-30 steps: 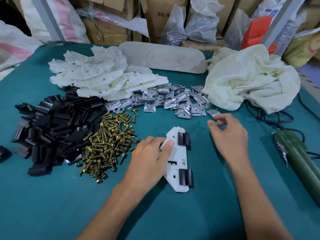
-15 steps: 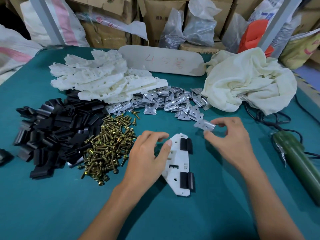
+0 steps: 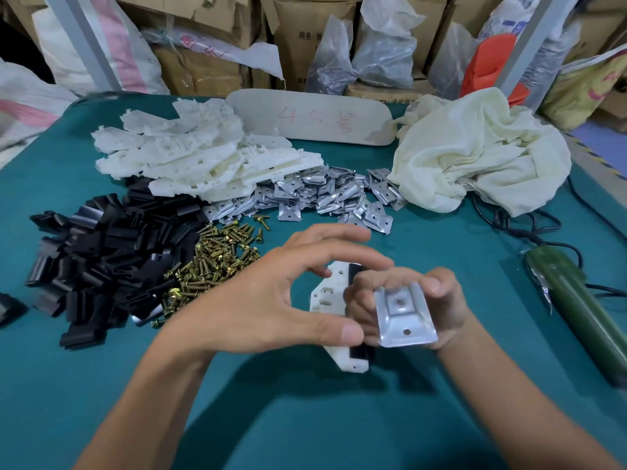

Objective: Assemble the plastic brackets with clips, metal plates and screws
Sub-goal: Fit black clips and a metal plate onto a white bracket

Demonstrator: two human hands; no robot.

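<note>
My right hand grips a bent metal plate with two holes, held above the table with its face toward me. Under both hands lies a white plastic bracket with two black clips on it, partly hidden. My left hand hovers over the bracket with its fingers loosely spread and curved, holding nothing; its thumb tip is close to the plate. Piles lie behind: white brackets, black clips, brass screws and metal plates.
A crumpled cream cloth lies at the back right. A green electric screwdriver with a black cable lies at the right on the teal table. A flat beige board leans at the back. Boxes and bags stand behind.
My right hand has carried the metal plate from beside the plate pile down toward me and over the bracket. My left hand has lifted off the bracket and opened beside the plate.
</note>
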